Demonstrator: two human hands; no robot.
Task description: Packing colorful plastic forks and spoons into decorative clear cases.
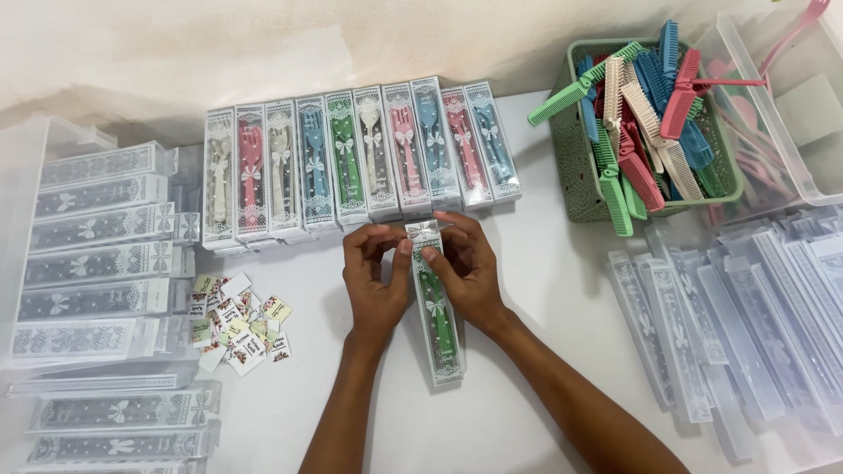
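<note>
1. The left hand (373, 281) and the right hand (470, 272) meet at the middle of the white worktop (544, 290), both on one long clear box (436, 303) with a green comb inside and a white bow printed on its face.
2. The box lies flat, lengthwise away from the person, with its far end between the two hands and its near end pointing back toward the forearms.
3. Left grip: thumb and fingers are pinched together on the left edge of the box's far end.
4. Right grip: fingers are closed on the right edge of the same end, the thumb pressing its top; whether the end flap is open or tucked in is hard to tell from here.
5. Just beyond the hands, a row of filled boxes (360, 162) lies side by side, holding cream, pink, blue and green combs.
6. Left of the hands, a loose heap of small printed paper tags (237, 323) sits on the worktop.
7. Further left, a clear bin (26, 175) holds stacked boxes (97, 254) laid crosswise.
8. At the upper right, a green basket (575, 189) holds loose folding combs (645, 114) in green, blue, pink and cream.
9. Beside it stands a clear tub (773, 114) with pink pieces inside.
10. At the right edge, a spread of empty clear boxes (738, 307) lies overlapping.
</note>
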